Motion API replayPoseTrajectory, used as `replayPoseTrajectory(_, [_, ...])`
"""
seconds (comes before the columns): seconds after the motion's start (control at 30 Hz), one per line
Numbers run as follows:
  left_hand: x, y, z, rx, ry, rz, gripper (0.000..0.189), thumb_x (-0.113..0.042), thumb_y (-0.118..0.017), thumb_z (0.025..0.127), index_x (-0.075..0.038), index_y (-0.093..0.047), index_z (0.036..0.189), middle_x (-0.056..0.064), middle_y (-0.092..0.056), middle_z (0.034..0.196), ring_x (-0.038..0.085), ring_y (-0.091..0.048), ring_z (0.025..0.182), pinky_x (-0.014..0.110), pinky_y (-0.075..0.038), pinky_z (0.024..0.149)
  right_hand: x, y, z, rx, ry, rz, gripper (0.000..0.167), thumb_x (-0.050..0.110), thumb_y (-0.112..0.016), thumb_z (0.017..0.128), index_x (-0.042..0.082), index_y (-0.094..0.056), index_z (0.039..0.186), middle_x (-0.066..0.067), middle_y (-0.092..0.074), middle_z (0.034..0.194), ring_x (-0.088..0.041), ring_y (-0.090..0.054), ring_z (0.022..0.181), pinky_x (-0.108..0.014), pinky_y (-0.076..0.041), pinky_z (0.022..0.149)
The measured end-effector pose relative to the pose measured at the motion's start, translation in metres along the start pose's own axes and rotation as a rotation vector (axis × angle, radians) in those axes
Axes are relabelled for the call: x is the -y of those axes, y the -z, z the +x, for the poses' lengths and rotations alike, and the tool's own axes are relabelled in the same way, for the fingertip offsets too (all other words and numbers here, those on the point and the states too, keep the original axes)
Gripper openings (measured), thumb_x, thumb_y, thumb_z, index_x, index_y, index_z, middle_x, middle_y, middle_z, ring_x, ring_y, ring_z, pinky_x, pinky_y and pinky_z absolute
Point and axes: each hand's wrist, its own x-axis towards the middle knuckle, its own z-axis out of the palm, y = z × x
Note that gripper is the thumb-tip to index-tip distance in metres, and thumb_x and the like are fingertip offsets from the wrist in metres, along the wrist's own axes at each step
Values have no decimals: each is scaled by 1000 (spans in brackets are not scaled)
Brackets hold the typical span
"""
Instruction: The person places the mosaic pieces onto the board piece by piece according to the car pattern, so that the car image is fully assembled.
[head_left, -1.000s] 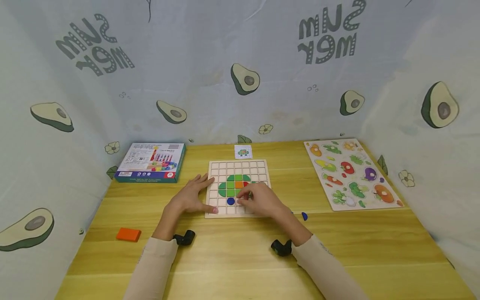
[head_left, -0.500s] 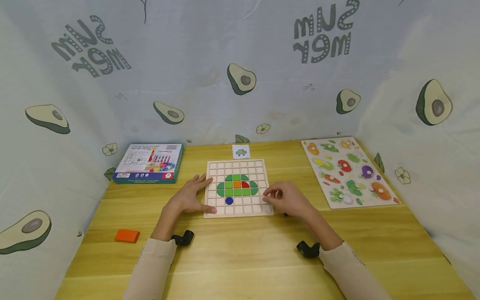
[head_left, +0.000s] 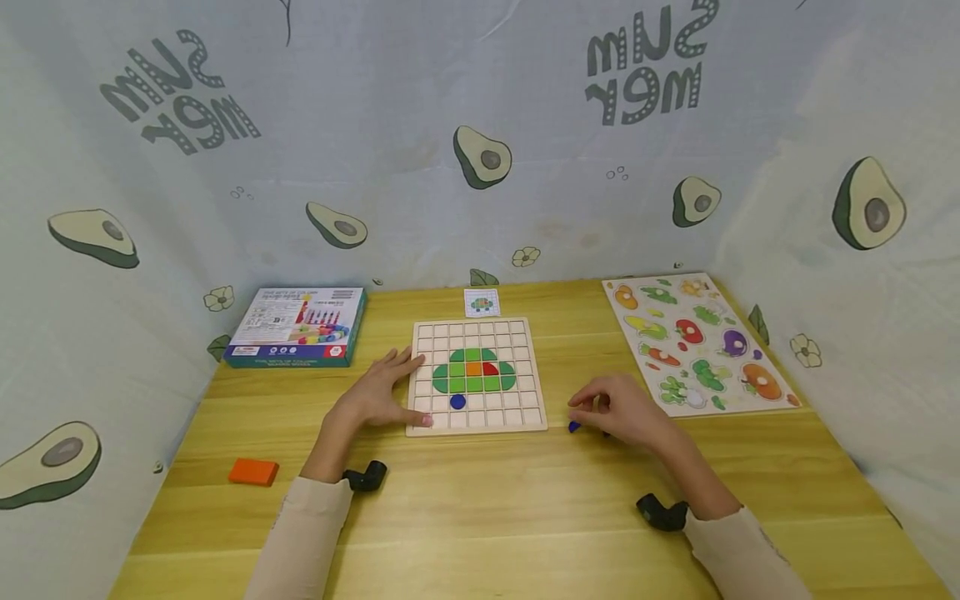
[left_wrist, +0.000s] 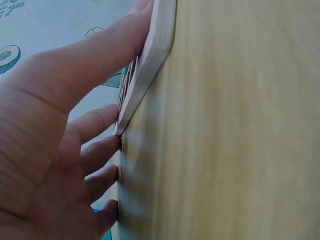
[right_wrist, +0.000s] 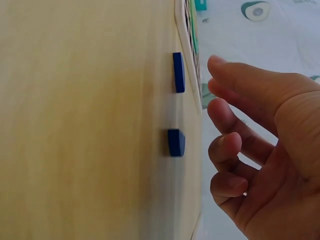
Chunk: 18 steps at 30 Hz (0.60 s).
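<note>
A square wooden grid board (head_left: 510,416) lies mid-table, with green, orange and red pieces forming a car-like shape and a round blue shape (head_left: 458,402) below it. My left hand (head_left: 379,389) rests on the board's left edge, fingers spread, thumb on its front left corner; the left wrist view shows the thumb (left_wrist: 95,62) against the rim. To the right of the board my right hand (head_left: 621,410) hovers over two blue pieces. In the right wrist view these blue pieces, one (right_wrist: 178,72) and another (right_wrist: 176,142), lie on the table, apart from the loosely bent, unfilled fingers.
A small pattern card (head_left: 482,303) lies behind the board. At the back left is a toy box (head_left: 296,327), and at the right a vegetable puzzle board (head_left: 701,346). An orange block (head_left: 253,472) lies at the left front. A printed cloth (head_left: 405,167) hangs behind the table.
My right hand has moved from over the grid board rightward to the loose blue pieces, uncovering the red piece and the board's right part. The left hand stays on the board.
</note>
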Motion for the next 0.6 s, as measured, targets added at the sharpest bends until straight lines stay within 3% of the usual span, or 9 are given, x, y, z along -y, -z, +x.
replayPoseTrajectory(0.33, [-2,1,-2,-1,2,-1,112,-64,-85,70,-26,-34,163,2,-17,174,37,-7,162,68,-18,125,-12,5,-11,113,50,6,22,25,-84,88,13,-82,106,3,-69,89,-5,-48,62,-21,-42,55])
replayPoseTrajectory(0.6, [0,0,-1,0,4,-6,113,-65,-85,70,-26,-34,163,1,-17,174,36,-6,162,67,-16,126,-13,3,-11,121,61,-30,11,18,-80,91,16,-83,101,10,-68,85,-2,-47,62,-19,-40,55])
